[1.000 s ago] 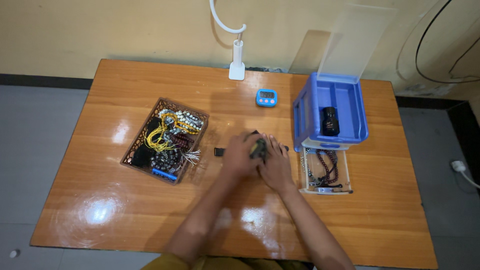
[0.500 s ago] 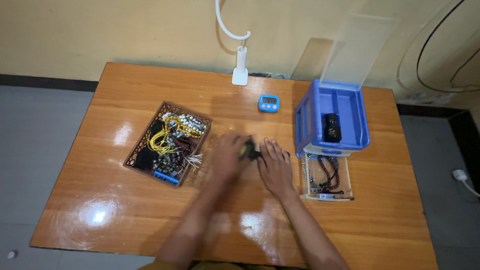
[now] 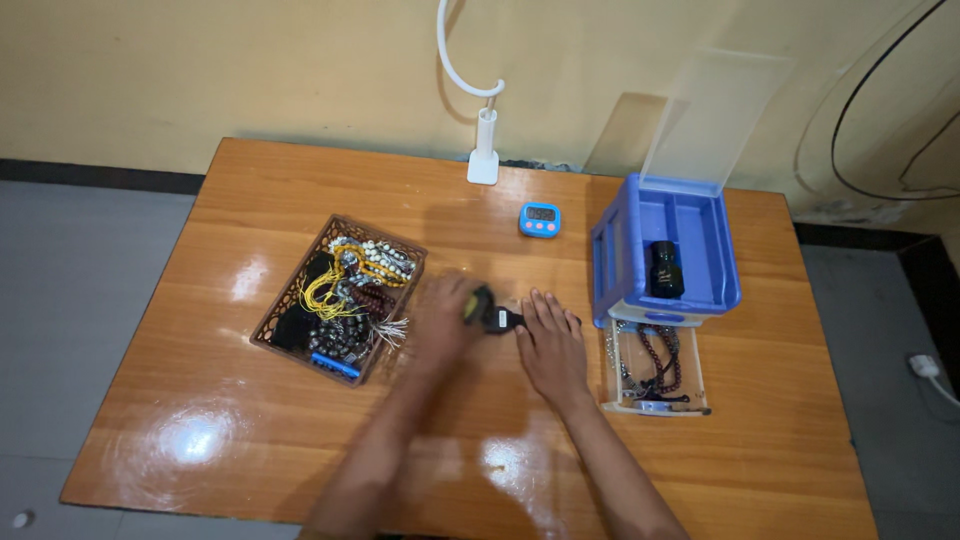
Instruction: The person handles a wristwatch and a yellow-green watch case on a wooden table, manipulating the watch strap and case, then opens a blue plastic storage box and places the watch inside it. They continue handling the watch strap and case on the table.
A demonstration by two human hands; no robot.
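Note:
My left hand (image 3: pixel 443 318) is blurred and closed around a small dark object with a yellow-green part (image 3: pixel 487 310) in the middle of the wooden table (image 3: pixel 240 440). My right hand (image 3: pixel 551 345) lies flat with fingers spread just right of that object, its fingertips close to it. A brown woven basket (image 3: pixel 290 345) full of bead strings, yellow cord and dark items sits left of my left hand. A blue storage box (image 3: pixel 615 260) with its clear lid raised stands to the right, a black cylinder (image 3: pixel 664 268) inside. Its clear drawer (image 3: pixel 695 395) is pulled out and holds dark red beads.
A small blue digital timer (image 3: pixel 540 219) lies behind my hands. A white gooseneck stand (image 3: pixel 483 150) is clamped at the table's far edge against the yellow wall. Black cable hangs on the wall at right. Grey floor surrounds the table.
My left hand has shifted left toward the basket with the dark object, and the hands have come apart. My right hand has flattened on the table.

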